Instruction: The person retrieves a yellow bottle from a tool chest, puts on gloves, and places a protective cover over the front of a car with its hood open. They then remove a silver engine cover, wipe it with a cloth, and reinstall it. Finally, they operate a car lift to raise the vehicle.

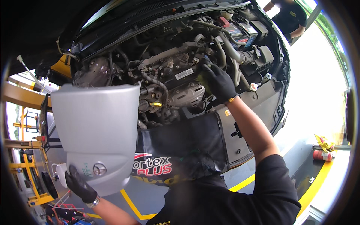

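In my left hand, gloved in black, is the lower left edge of a large silver-grey engine cover with a round emblem. The cover stands upright at the left, hiding part of the engine bay behind it. My right hand, also gloved, is over the right side of the engine. Its fingers are bent and partly blurred around something greenish-yellow that I cannot make out. Below and left of that hand lie a metal heat shield and the yellow dipstick handle.
A black fender cover hangs over the car's front edge, close to my body. The battery and the ribbed air intake hose are at the far right. Another person stands beyond the car. Yellow lift parts stand at left.
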{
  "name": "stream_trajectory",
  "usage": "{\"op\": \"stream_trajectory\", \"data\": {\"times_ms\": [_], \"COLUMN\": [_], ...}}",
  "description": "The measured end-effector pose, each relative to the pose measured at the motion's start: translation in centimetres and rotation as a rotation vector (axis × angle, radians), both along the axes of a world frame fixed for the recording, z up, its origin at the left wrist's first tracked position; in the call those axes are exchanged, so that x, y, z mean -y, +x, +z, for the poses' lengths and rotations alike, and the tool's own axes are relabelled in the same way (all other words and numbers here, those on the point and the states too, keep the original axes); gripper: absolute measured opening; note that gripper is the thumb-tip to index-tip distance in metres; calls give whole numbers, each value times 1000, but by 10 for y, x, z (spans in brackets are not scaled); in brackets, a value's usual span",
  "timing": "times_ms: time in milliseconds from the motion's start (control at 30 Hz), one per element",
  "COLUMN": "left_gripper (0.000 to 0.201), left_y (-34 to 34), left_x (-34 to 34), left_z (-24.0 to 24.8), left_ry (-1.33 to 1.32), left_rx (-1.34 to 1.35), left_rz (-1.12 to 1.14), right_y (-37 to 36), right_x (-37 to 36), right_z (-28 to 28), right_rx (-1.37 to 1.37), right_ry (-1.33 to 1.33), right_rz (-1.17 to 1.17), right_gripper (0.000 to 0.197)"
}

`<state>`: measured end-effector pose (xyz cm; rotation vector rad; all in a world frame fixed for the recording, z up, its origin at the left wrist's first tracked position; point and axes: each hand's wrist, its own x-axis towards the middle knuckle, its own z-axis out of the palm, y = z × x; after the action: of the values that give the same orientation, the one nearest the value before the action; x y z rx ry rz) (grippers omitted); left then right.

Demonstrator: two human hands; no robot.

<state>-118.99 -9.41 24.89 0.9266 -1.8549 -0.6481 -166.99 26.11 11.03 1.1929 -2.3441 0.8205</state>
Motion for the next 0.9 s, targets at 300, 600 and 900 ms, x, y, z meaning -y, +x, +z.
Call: {"op": "stream_trajectory", "data": {"times_ms": [300, 600, 900], "left_gripper": [46, 50, 78], "left_y": [-120, -361, -515], "left_x": [11, 28, 9], "left_z": [91, 81, -25], "left_ry": [58, -300, -285], "left_rx": [-6, 827, 1071], "left_rz": [-127, -427, -582], "right_y": [49, 169, 184], "right_x": [74, -40, -112], "right_z": [-53, 2, -34], "right_rx": [306, 1249, 1378], "right_ry": [331, -423, -584], "right_rz": [474, 198, 39], "right_gripper": [24, 44, 40]}}
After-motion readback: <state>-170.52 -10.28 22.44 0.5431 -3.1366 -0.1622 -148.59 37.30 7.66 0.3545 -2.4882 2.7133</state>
